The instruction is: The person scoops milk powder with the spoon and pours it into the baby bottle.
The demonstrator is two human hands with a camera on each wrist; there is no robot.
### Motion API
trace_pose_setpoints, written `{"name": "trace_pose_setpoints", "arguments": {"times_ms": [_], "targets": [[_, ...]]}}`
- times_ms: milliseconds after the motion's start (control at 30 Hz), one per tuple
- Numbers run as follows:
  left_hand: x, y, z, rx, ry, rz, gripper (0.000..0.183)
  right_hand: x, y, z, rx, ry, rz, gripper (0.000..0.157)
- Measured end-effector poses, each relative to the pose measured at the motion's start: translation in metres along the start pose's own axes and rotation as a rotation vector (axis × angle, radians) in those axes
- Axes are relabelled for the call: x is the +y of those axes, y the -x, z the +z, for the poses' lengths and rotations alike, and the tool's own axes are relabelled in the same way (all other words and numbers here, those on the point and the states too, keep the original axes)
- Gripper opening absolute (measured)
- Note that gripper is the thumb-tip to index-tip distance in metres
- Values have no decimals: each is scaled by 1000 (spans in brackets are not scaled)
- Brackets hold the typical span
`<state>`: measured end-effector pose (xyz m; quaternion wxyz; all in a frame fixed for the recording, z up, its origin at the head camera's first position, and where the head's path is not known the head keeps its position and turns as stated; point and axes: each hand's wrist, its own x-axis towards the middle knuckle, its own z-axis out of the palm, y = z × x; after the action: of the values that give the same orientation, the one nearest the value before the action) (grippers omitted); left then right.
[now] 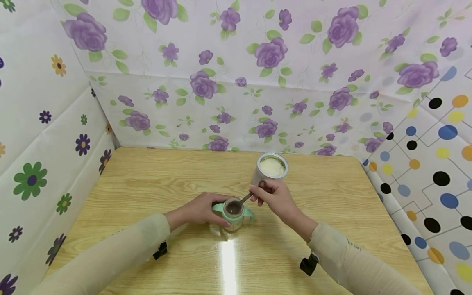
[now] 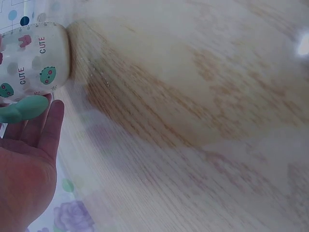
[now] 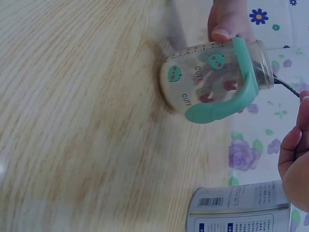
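Note:
A clear baby bottle (image 1: 233, 223) with a mint-green collar and two handles stands uncapped on the table. In the right wrist view, the bottle (image 3: 195, 79) shows "CUTE" lettering, small cartoon prints and a beige content low inside. My left hand (image 1: 200, 209) grips it from the left, thumb in front and fingers behind. Between thumb and fingers, my right hand (image 1: 276, 199) pinches the handle of a dark spoon (image 1: 247, 198), tilted with its lower end inside the bottle's mouth. The spoon's bowl is hard to make out. In the left wrist view, fingers pass beneath a green handle (image 2: 29, 108).
Just behind my right hand stands an open can (image 1: 257, 175) of pale powder (image 1: 272, 167); its printed side (image 3: 239, 208) shows in the right wrist view. The wooden table (image 1: 166, 172) meets floral cloth (image 1: 228, 110) at the back, with patterned cloth on both sides.

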<state>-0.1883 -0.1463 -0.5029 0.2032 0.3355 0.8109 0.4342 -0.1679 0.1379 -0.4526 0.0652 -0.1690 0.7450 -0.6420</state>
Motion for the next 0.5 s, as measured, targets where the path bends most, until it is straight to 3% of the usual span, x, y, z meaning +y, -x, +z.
{"name": "trace_pose_setpoints", "arguments": {"times_ms": [500], "targets": [[-2,-1,0,3,-8,0,79,0,1,2,-2,-21,6,23]]}}
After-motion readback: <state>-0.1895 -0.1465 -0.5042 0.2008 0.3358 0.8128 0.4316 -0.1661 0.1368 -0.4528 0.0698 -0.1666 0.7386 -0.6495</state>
